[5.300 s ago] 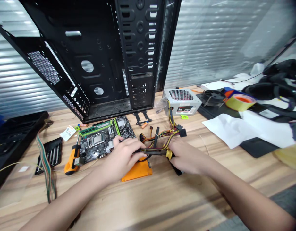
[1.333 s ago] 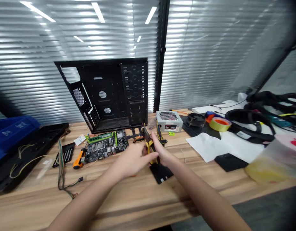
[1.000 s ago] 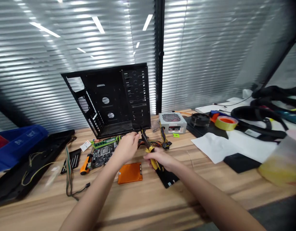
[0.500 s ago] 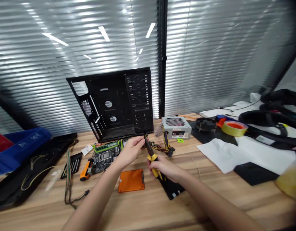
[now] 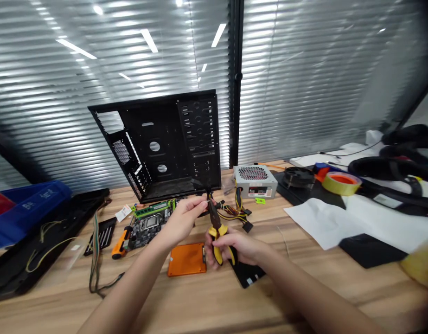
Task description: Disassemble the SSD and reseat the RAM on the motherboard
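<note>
In my right hand [image 5: 231,246] is a pair of pliers [image 5: 214,218] with yellow and black handles, their jaws pointing away from me. The handles stand apart within my fingers. My left hand [image 5: 186,218] is closed in a pinch right beside the jaws. What it pinches is small and dark, and I cannot make it out. Behind the jaws lie the power supply's bundled cables [image 5: 234,212]. Below my hands rests an orange drive [image 5: 187,260], and a black flat drive-like piece [image 5: 246,274] lies partly under my right hand.
A black computer case [image 5: 172,139] stands at the back, with a grey power supply [image 5: 255,178] to its right. The motherboard [image 5: 149,227] and an orange-handled screwdriver [image 5: 121,243] lie left. Tape [image 5: 341,183], a fan [image 5: 299,176] and white paper [image 5: 321,222] are right.
The pliers' handles have spread apart in my right hand and the pliers are more upright. My left hand stays pinched by the jaws. The view has shifted slightly.
</note>
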Demonstrator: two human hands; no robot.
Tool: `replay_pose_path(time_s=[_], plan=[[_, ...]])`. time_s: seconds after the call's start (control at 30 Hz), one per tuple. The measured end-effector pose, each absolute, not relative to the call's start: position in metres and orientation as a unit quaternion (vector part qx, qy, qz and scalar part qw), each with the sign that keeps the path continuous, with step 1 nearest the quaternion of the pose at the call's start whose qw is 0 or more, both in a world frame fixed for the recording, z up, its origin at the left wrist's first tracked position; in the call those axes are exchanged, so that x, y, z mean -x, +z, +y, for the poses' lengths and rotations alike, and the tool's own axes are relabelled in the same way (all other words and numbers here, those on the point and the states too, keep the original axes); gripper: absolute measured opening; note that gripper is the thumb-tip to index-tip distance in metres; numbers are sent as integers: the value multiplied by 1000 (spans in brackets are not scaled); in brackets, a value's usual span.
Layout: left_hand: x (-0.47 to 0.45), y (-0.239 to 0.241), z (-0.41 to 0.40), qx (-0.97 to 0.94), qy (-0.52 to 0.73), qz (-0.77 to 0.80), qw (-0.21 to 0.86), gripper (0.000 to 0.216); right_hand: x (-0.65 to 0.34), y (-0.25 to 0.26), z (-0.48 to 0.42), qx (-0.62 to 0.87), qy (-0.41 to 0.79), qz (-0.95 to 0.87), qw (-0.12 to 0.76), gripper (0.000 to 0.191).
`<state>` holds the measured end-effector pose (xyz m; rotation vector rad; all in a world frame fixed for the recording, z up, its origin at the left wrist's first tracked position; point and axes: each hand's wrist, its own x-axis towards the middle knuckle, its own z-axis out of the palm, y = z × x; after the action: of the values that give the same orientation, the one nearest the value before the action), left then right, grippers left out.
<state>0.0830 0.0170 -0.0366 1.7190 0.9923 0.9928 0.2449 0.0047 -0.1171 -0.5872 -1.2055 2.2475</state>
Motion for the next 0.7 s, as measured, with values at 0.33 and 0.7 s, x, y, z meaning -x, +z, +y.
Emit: replay_pose_path(time_s=[0.33, 0.7], plan=[[-84, -33, 8, -670, 402, 414, 466, 32, -244, -118, 3, 202, 829, -448, 267, 24], [-78, -37, 12, -613, 424, 387, 542, 32, -247, -109, 0, 310, 714, -551, 302, 14]])
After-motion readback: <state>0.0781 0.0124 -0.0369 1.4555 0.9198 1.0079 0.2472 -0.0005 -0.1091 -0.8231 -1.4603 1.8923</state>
